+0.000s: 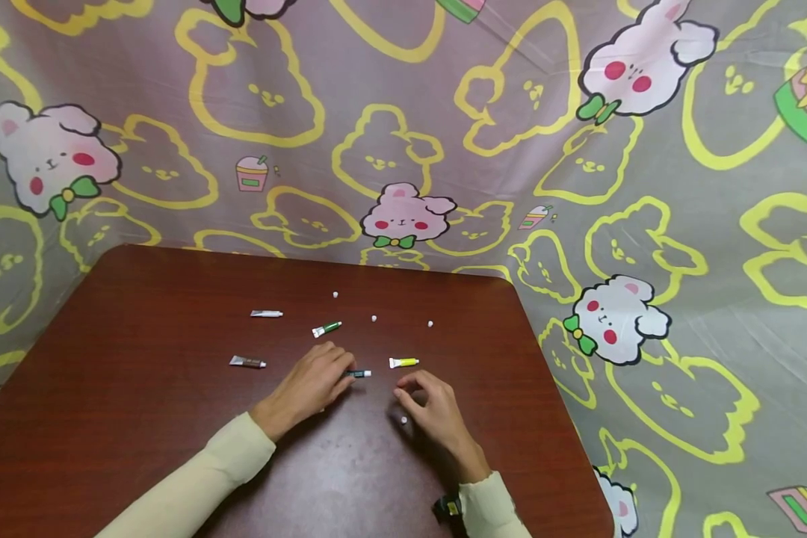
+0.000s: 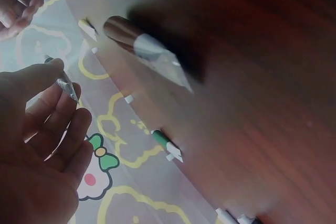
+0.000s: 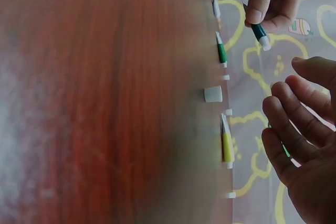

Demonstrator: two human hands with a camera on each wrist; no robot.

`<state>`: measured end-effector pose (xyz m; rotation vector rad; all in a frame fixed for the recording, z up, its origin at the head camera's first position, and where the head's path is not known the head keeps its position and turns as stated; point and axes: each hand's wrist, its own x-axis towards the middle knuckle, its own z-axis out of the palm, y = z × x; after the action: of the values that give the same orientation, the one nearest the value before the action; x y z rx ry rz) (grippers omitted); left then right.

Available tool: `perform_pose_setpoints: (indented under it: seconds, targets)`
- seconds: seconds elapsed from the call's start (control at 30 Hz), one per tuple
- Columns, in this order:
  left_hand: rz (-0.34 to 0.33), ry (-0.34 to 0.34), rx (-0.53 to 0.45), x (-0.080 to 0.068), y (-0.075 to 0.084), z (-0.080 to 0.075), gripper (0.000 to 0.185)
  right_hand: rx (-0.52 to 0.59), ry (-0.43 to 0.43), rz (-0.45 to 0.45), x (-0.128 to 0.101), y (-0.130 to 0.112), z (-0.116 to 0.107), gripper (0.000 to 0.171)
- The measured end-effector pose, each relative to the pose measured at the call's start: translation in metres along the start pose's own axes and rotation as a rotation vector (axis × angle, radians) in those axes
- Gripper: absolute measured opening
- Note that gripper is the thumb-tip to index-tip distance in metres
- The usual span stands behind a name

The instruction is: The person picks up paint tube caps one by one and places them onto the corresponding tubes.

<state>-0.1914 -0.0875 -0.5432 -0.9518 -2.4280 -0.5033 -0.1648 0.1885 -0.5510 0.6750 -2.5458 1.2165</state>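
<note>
Left hand (image 1: pixel 312 385) pinching the teal tube (image 1: pixel 359 373), long axis left-right, cap end toward right hand (image 1: pixel 433 415), loosely curled and empty, near a loose cap (image 1: pixel 403 421).

Dark red-brown wooden table (image 1: pixel 141 388): polished, glossy, faint sheen at lower centre of frame. Printed grey cloth backdrop with pink bunnies (image 1: pixel 403 112): smooth, slightly shiny, creased at upper right. Small yellow tube (image 1: pixel 404 362), mid-frame: smooth plastic look. Cream long sleeves (image 1: pixel 195 486), lower left: soft matt knit.
</note>
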Motion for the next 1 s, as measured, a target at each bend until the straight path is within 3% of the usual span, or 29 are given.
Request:
perform_pose_setpoints:
  seconds: [0.57, 1.0]
  targets:
    - [-0.117, -0.012, 0.041, -0.008, -0.013, 0.009, 0.024, -0.024, -0.03, 0.005, -0.008, 0.008, -0.003, 0.013]
    - [-0.158, 0.01, 0.056, -0.013, -0.019, 0.01, 0.026, -0.041, -0.036, 0.038, -0.014, 0.011, -0.006, 0.017]
